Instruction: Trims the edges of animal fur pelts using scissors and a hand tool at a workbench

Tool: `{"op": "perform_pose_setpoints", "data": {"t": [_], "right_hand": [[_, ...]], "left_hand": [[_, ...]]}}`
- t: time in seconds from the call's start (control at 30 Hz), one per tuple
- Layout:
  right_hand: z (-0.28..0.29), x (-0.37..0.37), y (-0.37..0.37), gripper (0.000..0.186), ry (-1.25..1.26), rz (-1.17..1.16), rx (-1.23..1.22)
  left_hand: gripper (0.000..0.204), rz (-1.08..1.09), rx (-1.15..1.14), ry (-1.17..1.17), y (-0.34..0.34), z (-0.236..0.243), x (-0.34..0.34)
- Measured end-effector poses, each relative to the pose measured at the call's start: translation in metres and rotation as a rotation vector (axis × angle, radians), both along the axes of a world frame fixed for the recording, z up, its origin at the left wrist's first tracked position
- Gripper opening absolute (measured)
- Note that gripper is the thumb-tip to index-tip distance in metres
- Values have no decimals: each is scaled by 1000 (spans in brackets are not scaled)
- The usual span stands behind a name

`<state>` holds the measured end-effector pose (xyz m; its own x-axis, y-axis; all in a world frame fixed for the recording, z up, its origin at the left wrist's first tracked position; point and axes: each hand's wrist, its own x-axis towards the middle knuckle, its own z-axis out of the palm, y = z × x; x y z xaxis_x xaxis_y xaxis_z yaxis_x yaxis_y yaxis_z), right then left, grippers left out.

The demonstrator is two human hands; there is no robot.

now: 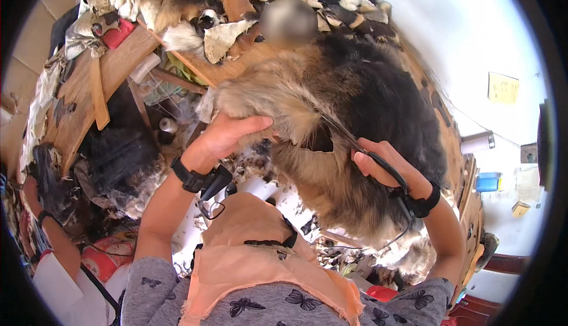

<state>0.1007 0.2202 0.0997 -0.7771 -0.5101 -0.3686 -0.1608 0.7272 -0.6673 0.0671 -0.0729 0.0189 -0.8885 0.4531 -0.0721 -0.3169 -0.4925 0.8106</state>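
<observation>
A large fur pelt, black on the right and tan-grey on the left, hangs over the table edge in front of me. My left hand pinches its left edge, thumb on top and the fingers partly hidden under the hair. My right hand is closed round the dark handle of a long slim tool that looks like scissors. Its blades point up and left into the fur. Beside the blades a dark gap shows between the tan parts of the pelt.
Fur and hide scraps are heaped at the far side of the wooden table. A spool of thread sits at left by a wooden stick. Another person's arm is at the far left. A white wall rises at right.
</observation>
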Motion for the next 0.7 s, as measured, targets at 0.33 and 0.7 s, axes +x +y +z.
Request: {"op": "perform_pose_setpoints", "data": {"t": [0.33,0.7], "right_hand": [[7,-10,-19,41,38,42,31],[7,-22,-25,45,3,114,56]], "left_hand": [[45,-64,-54,2,-15,2,-3],[50,-17,-131,23,-16,-7,-8]]}}
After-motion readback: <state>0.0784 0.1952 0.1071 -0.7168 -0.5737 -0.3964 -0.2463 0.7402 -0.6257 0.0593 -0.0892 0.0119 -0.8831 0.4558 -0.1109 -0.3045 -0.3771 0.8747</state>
